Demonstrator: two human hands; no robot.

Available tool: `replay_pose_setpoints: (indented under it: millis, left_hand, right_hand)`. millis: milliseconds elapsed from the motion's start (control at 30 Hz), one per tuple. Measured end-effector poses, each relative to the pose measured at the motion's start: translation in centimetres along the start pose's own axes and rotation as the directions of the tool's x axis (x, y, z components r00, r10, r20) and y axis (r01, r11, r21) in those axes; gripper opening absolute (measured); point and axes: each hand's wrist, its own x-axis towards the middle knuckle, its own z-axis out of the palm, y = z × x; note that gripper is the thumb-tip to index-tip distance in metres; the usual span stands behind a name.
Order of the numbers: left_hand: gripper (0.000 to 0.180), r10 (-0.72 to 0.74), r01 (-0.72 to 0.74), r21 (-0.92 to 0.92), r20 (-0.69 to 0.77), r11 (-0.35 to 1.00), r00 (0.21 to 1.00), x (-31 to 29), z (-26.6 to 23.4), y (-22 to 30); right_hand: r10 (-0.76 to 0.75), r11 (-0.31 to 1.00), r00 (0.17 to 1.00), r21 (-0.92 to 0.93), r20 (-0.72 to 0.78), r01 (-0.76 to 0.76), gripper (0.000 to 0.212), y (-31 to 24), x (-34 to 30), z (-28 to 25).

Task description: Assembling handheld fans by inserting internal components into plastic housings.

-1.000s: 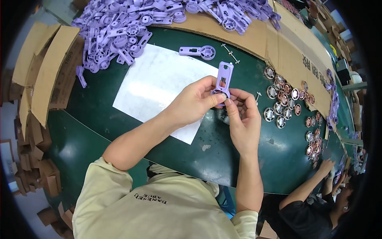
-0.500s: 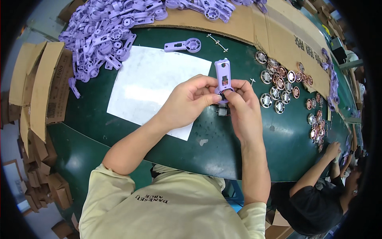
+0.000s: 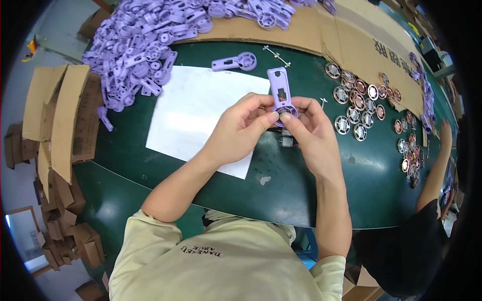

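1. Purple slotted part [image 3: 280, 85], one: held over the surface [image 3: 291, 200], in front of the wearer's chest; ring end toward the body, slotted arm pointing away, probably to keep the ring under both thumbs.
2. Left hand [image 3: 238, 130], one: closed, gripping the ring end from its left, thumb in front and fingers curled behind; seemingly the steadying side.
3. Right hand [image 3: 315, 131], one: closed, pinching the same ring end from its right; the two thumb tips nearly meet there, which suggests pressure shared across the ring.
4. Small dark-and-silver block [image 3: 286, 138], one: just below the ring; whether attached or resting on the surface, cannot tell.
5. Loose purple part [image 3: 236, 62], one: flat beyond the white sheet [image 3: 201, 115], set apart from the heap, likely for easy picking.
6. Purple heap [image 3: 140, 50]: far left, partly on flattened cardboard [image 3: 321, 35], presumably bulk stock kept off the working space.
7. Metallic discs [image 3: 360, 132], many: spread at right, mostly flat, perhaps for quick picking.
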Motion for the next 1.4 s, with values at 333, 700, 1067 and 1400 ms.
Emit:
replay_pose_setpoints:
  millis: [333, 700, 1067, 1400]
  left_hand:
    - [0.029, 0.084, -0.067, 0.227, -0.066, 0.972, 0.994, 1.3, 0.5, -0.5]
    - [0.034, 0.358, 0.082, 0.988, -0.125, 0.133, 0.925, 8.3, -4.2, 3.1]
    - [0.062, -0.122, 0.037, 0.989, -0.020, 0.140, 0.992, 1.7, -2.3, 3.9]
    - [0.053, 0.116, 0.148, 0.908, -0.209, 0.393, 0.971, 2.8, -0.6, 1.1]
  right_hand:
    - [-0.210, 0.943, 0.978, -0.262, 0.003, 0.203, 0.021, 1.4, 1.5, -0.3]
    - [-0.481, 0.815, 0.804, -0.515, -0.349, 0.265, 0.039, -3.2, 5.9, -8.5]
    - [-0.172, 0.331, 0.975, -0.925, 0.138, 0.189, 0.032, 1.1, -0.7, -1.5]
    - [-0.121, 0.342, 0.989, -0.932, 0.081, 0.119, 0.023, 0.7, -1.0, -1.5]
